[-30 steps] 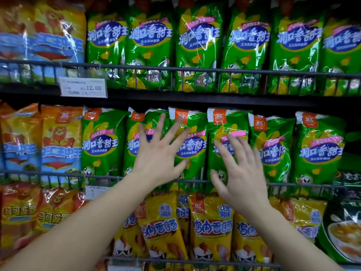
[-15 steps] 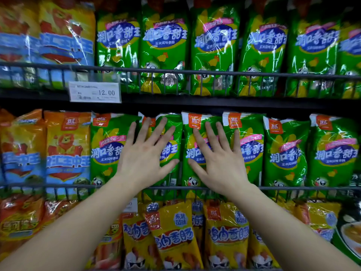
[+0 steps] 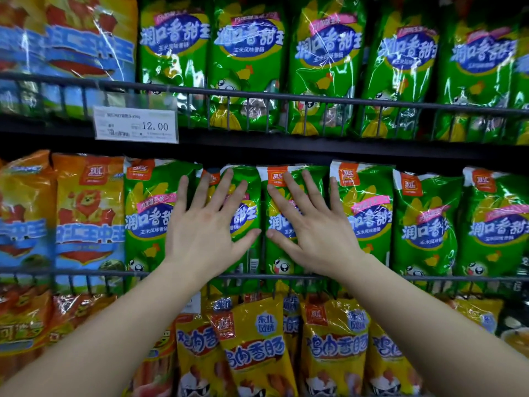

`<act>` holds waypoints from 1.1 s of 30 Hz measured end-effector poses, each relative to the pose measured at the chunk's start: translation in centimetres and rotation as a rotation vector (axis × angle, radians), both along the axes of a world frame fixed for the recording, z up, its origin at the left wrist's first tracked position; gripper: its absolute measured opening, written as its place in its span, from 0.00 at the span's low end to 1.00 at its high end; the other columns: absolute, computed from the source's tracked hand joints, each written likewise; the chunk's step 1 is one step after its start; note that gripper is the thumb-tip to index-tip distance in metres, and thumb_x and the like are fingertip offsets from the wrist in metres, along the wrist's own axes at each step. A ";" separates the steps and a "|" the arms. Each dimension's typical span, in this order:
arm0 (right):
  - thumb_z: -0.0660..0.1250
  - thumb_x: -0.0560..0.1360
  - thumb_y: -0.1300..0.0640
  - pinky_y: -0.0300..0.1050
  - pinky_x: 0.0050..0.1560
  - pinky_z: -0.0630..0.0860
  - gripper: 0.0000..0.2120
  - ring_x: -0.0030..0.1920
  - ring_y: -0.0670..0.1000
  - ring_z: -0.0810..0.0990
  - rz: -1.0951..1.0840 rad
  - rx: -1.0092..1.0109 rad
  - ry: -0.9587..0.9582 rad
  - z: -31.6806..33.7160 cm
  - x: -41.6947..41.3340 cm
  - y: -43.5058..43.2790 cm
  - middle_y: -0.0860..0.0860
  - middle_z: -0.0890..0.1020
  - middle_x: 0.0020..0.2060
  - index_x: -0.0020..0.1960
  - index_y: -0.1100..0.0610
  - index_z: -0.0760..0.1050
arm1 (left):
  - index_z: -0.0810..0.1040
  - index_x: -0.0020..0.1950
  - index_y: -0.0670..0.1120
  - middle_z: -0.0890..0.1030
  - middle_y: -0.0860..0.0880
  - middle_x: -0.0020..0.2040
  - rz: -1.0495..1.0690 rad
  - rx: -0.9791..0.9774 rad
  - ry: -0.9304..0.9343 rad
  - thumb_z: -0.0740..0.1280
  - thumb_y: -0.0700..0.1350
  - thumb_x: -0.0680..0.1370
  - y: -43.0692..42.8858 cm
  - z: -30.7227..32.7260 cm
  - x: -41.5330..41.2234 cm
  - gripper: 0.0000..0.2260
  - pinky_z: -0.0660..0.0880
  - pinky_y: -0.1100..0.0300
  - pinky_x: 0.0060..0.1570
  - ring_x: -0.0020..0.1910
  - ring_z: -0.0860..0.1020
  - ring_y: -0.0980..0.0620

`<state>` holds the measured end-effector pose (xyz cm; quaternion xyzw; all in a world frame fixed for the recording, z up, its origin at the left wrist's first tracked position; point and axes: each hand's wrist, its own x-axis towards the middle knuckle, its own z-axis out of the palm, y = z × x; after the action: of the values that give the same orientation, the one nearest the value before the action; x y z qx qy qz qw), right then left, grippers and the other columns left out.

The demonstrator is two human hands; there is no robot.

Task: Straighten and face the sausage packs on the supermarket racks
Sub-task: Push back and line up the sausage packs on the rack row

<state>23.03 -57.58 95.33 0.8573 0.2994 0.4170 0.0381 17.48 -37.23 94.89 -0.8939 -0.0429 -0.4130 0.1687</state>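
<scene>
The right hand [image 3: 317, 227] has slid left along the middle rack [image 3: 429, 278] and now lies beside the left hand [image 3: 206, 224], thumbs nearly meeting. Both are flat with fingers spread wide, gripping nothing, and press on two neighbouring green corn-sausage packs [image 3: 286, 267]. These stand upright, labels forward. Likely this pair is being pushed flush; packs further right look slightly askew.
</scene>
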 end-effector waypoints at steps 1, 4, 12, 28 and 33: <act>0.44 0.78 0.29 0.69 0.75 0.43 0.35 0.80 0.57 0.44 0.006 -0.006 -0.001 0.1 0.1 0.1 0.50 0.50 0.80 0.81 0.44 0.45 | 0.52 0.80 0.55 0.53 0.49 0.80 0.005 -0.006 -0.001 0.41 0.74 0.74 -0.1 0.0 0.0 0.39 0.44 0.38 0.75 0.78 0.56 0.42; 0.44 0.78 0.29 0.68 0.75 0.42 0.35 0.80 0.57 0.42 0.019 -0.015 0.004 0.1 0.3 0.2 0.50 0.50 0.80 0.80 0.43 0.44 | 0.50 0.80 0.56 0.52 0.49 0.80 0.023 -0.019 -0.001 0.39 0.74 0.74 -0.2 0.0 -0.1 0.39 0.43 0.37 0.75 0.79 0.54 0.43; 0.45 0.78 0.30 0.67 0.76 0.45 0.37 0.79 0.60 0.43 0.022 -0.031 -0.006 -0.2 0.1 -0.3 0.53 0.49 0.80 0.81 0.47 0.45 | 0.42 0.81 0.51 0.45 0.45 0.81 0.017 -0.060 0.013 0.38 0.73 0.75 -1.1 -0.7 -0.2 0.40 0.42 0.36 0.74 0.79 0.45 0.40; 0.53 0.79 0.36 0.68 0.75 0.52 0.33 0.79 0.58 0.54 0.168 0.120 -0.028 -1.5 -3.2 0.9 0.55 0.60 0.78 0.80 0.48 0.54 | 0.49 0.81 0.52 0.47 0.47 0.81 0.013 -0.086 0.007 0.49 0.68 0.77 2.3 -2.9 -5.0 0.36 0.51 0.37 0.74 0.80 0.46 0.44; 0.58 0.78 0.40 0.66 0.74 0.56 0.31 0.76 0.57 0.61 0.292 0.181 -0.049 -2.8 -4.8 2.9 0.55 0.68 0.74 0.77 0.51 0.62 | 0.49 0.81 0.53 0.47 0.48 0.81 0.093 -0.105 0.056 0.48 0.68 0.77 4.4 -4.0 -6.9 0.35 0.54 0.37 0.74 0.80 0.47 0.44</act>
<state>18.25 -54.69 92.57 0.7944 0.3807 0.4640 -0.0932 10.56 -32.84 90.88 -0.9099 -0.1011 -0.3766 0.1417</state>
